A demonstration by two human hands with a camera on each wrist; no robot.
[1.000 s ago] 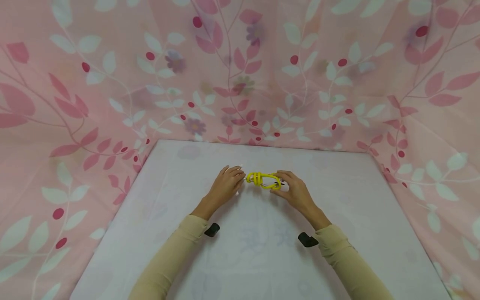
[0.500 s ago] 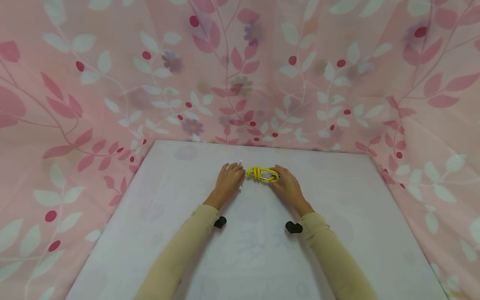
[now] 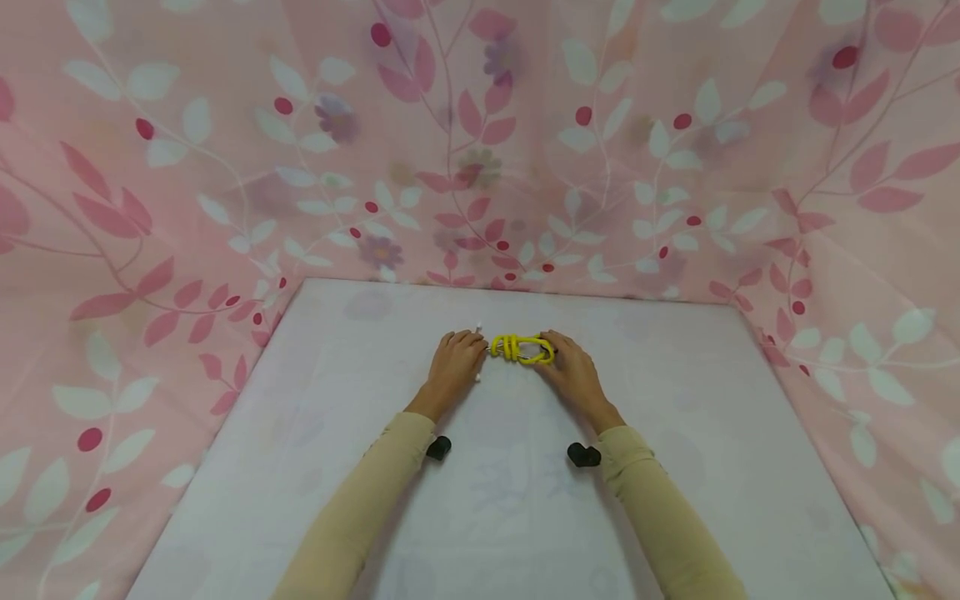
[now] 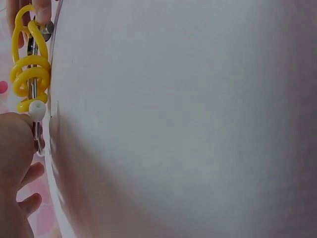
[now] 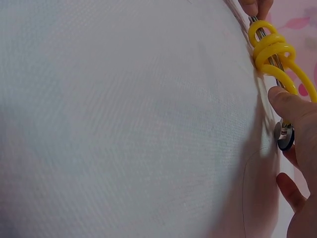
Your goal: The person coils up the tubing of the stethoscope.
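Note:
A stethoscope with yellow tubing (image 3: 512, 347) lies sideways between the two hands, its tubing wound in several coils around the metal ear tubes (image 4: 34, 130). My left hand (image 3: 454, 364) grips the ear-tube end, and a white eartip (image 4: 37, 110) shows beside the thumb in the left wrist view. At the other end, my right hand (image 3: 576, 372) pinches the looped tubing, thumb on the near side. Close by that thumb in the right wrist view is the round chestpiece (image 5: 284, 136). The fingers behind the stethoscope are partly hidden.
A white cloth covers the table (image 3: 510, 517) under the hands. Pink curtain (image 3: 480, 150) with a leaf pattern stands behind and along both sides. A dark wrist camera (image 3: 583, 455) juts inward from the right sleeve, another from the left.
The right hand has moved left and closed in on the looped end, where its fingers were spread wider before. The stethoscope has shifted slightly left and up; the left hand still holds its end.

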